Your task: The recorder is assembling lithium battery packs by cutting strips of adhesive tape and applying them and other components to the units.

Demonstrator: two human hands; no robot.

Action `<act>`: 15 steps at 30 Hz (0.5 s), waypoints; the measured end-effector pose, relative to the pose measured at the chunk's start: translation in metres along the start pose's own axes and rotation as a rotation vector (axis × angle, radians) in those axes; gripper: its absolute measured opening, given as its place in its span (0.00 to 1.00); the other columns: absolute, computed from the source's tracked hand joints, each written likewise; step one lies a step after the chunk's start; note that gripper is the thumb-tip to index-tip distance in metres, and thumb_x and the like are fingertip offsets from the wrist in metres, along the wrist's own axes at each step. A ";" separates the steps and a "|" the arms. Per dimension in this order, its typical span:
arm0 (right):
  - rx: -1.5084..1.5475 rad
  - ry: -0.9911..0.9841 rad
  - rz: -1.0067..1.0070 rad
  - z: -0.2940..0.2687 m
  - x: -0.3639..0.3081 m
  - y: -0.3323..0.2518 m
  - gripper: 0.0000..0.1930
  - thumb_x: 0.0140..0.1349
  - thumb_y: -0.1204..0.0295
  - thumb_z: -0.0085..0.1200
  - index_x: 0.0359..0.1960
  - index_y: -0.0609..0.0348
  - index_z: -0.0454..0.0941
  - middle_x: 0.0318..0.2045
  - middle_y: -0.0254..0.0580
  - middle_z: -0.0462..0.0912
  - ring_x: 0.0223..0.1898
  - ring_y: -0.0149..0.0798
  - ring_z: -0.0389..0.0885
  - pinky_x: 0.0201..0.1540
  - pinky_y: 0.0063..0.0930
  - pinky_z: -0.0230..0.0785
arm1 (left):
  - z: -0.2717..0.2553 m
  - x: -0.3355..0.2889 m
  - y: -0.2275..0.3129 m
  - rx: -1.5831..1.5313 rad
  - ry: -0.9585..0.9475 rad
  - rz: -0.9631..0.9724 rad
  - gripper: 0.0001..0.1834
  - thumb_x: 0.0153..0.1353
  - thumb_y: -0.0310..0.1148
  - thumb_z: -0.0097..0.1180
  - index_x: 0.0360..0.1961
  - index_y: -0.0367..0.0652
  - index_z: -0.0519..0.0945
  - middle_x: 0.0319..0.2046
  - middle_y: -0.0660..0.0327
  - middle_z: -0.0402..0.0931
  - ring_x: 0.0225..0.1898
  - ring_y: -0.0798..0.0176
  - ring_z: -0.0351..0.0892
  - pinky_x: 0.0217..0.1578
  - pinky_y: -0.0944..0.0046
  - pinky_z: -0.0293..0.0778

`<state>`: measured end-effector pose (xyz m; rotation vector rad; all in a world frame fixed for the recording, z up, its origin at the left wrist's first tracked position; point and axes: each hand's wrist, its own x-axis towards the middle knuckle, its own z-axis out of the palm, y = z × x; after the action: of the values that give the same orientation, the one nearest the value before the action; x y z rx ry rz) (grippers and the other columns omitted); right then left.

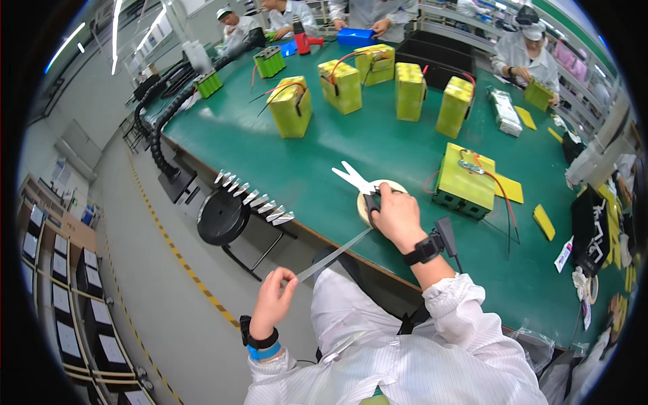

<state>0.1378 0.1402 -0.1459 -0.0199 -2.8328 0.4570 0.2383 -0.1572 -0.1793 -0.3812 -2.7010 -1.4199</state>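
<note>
Left hand: our left hand (pixel 273 300) pinches the free end of the greyish tape strip (pixel 332 256) between thumb and fingers, out past the table's near edge.
Right hand: our right hand (pixel 397 212) grasps the scissors (pixel 354 178) by their black handles, blades spread toward the far left.
Tape roll: we see the pale roll (pixel 362 204) on the green table (pixel 236 138), partly beneath our right hand; the strip stretches between roll and left hand.
Right of roll: a wired yellow pack (pixel 466 182).
Far side: five upright yellow packs (pixel 290 111).
Left: short strips (pixel 250 197) line the table edge.
</note>
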 end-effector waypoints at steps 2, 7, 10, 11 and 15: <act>0.081 0.152 -0.091 -0.012 -0.016 -0.004 0.21 0.52 0.65 0.62 0.46 0.59 0.72 0.32 0.51 0.82 0.37 0.52 0.81 0.40 0.43 0.72 | 0.003 0.003 -0.001 -0.018 -0.018 -0.065 0.06 0.61 0.28 0.56 0.34 0.37 0.73 0.29 0.59 0.75 0.32 0.60 0.72 0.34 0.64 0.69; 0.771 -0.167 -0.270 -0.035 -0.118 -0.038 0.26 0.55 0.67 0.65 0.54 0.60 0.69 0.31 0.45 0.78 0.32 0.42 0.79 0.37 0.33 0.73 | 0.003 -0.006 -0.002 -0.021 -0.009 -0.095 0.06 0.61 0.28 0.57 0.34 0.36 0.73 0.28 0.61 0.75 0.30 0.66 0.71 0.33 0.67 0.68; 1.025 -0.590 -0.309 -0.011 -0.167 -0.023 0.28 0.60 0.57 0.62 0.55 0.60 0.67 0.26 0.43 0.74 0.25 0.39 0.74 0.32 0.31 0.69 | 0.007 -0.004 -0.001 -0.059 0.008 -0.064 0.08 0.61 0.30 0.58 0.33 0.37 0.73 0.29 0.59 0.75 0.29 0.63 0.71 0.30 0.66 0.68; 1.027 -0.588 -0.306 0.000 -0.176 -0.017 0.28 0.60 0.57 0.62 0.55 0.60 0.67 0.26 0.43 0.74 0.25 0.39 0.74 0.32 0.31 0.69 | 0.007 -0.004 0.000 -0.056 0.005 -0.074 0.08 0.61 0.30 0.57 0.33 0.37 0.73 0.28 0.59 0.75 0.29 0.63 0.71 0.31 0.66 0.68; 1.028 -0.843 -0.098 0.041 -0.187 0.002 0.25 0.66 0.57 0.56 0.57 0.59 0.65 0.27 0.37 0.72 0.28 0.32 0.71 0.35 0.26 0.67 | 0.006 -0.006 0.002 -0.061 0.022 -0.102 0.08 0.62 0.30 0.57 0.33 0.37 0.73 0.27 0.60 0.75 0.29 0.64 0.71 0.31 0.66 0.68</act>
<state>0.3071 0.1187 -0.2327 0.6314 -2.8498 2.2390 0.2454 -0.1527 -0.1819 -0.2328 -2.7009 -1.5259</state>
